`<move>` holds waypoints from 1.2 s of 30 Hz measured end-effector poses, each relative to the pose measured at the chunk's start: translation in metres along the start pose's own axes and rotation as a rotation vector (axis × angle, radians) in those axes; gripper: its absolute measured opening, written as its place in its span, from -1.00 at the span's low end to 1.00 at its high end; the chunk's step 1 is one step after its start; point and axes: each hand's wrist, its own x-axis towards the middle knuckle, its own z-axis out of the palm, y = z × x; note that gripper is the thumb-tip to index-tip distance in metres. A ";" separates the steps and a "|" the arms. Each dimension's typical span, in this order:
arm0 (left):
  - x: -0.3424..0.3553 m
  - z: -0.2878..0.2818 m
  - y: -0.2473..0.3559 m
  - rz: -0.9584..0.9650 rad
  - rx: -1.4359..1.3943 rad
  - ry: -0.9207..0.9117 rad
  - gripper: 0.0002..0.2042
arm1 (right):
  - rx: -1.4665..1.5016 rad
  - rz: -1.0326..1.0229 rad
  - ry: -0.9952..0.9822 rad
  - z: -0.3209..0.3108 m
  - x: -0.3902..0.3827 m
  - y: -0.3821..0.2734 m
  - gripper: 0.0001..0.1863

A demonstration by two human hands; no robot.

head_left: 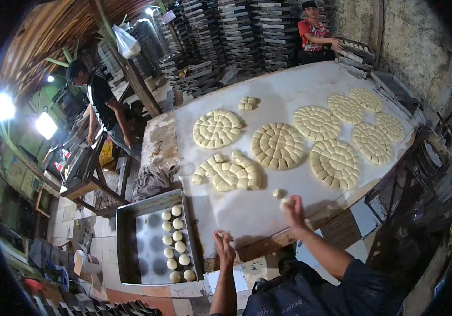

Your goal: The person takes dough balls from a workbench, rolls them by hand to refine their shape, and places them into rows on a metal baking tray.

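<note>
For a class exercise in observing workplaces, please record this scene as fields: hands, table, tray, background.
Left hand: right of the tray; grip unclear
Right hand: beside a small dough piece; grip unclear
Table: cut dough rounds, one incomplete
Tray: dough balls, two rows
Background: two people, dark stacks

From where I stand, a rough, stained pale wall (418, 47) rises at two o'clock, and tall stacks of dark trays (236, 31) crowd twelve. A thick wooden post (126, 58) stands between ten and eleven, with the brownish, ribbed roof (52, 31) showing at ten. Two lamps, one a white panel (46, 125), glare between nine and ten. Near nine is a small wooden table (86, 184). Worn pale floor tiles (105, 253) spread through eight. A broad, white-topped table (284, 89) fills the middle.
</note>
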 end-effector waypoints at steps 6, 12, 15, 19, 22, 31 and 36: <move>0.054 -0.035 -0.015 0.757 1.205 -0.377 -0.72 | -1.020 -0.931 -0.592 -0.137 0.069 -0.013 -0.82; 0.122 0.111 0.034 0.421 0.854 -0.133 -0.61 | -0.882 -0.638 -0.451 -0.045 0.123 -0.012 -0.75; 0.081 0.140 -0.007 0.370 0.924 -0.263 -0.65 | -0.816 -0.647 -0.519 -0.034 0.081 0.024 -0.79; 0.024 0.063 -0.010 0.439 0.917 -0.523 -0.74 | -0.877 -0.955 -0.882 -0.111 0.090 0.013 -0.84; 0.080 0.010 -0.011 0.311 1.212 -0.337 -0.89 | -0.900 -0.781 -0.731 -0.102 0.154 -0.014 -0.81; 0.074 0.113 0.017 0.363 1.036 -0.362 -0.82 | -0.887 -0.847 -0.837 -0.075 0.114 0.001 -0.88; 0.107 0.013 -0.007 0.497 1.132 -0.212 -0.84 | -1.021 -0.822 -0.535 -0.073 0.182 -0.032 -0.87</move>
